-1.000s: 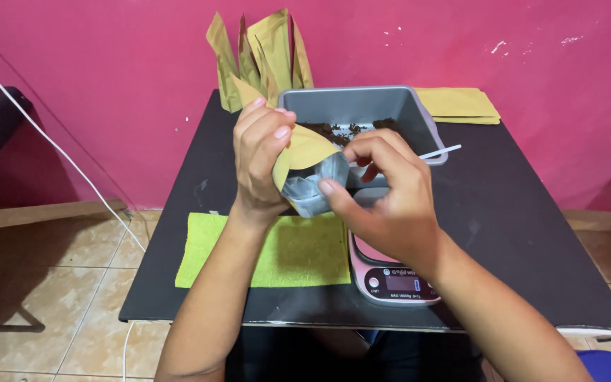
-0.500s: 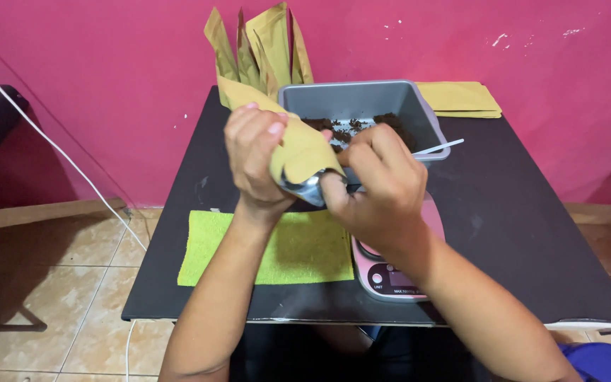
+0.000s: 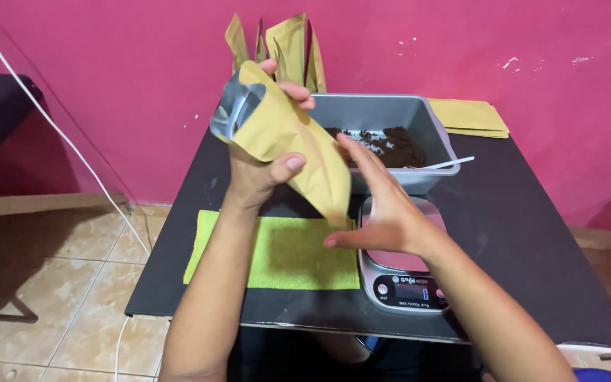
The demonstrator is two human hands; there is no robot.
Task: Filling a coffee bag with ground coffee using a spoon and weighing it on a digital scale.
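Head view: left hand (image 3: 259, 166) has its fingers clamped round a tan paper pouch (image 3: 291, 141), held tilted above the worktop (image 3: 525, 212), silver-lined mouth up-left, bottom corner down near the scale (image 3: 403, 283). Right hand (image 3: 383, 205) w/ fingers straight and together, flat against the pouch's lower side, gripping nothing. Behind: grey tub (image 3: 390, 117) w/ dark grounds, white stick on its rim. Green cloth (image 3: 284, 251) left of scale.

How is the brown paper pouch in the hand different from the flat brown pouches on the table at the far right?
The held brown paper pouch is tilted in the air, gripped by the left hand; the flat brown pouches lie stacked on the black table. The held one's mouth is open, showing silver lining; the stacked ones look closed. Both share one colour.
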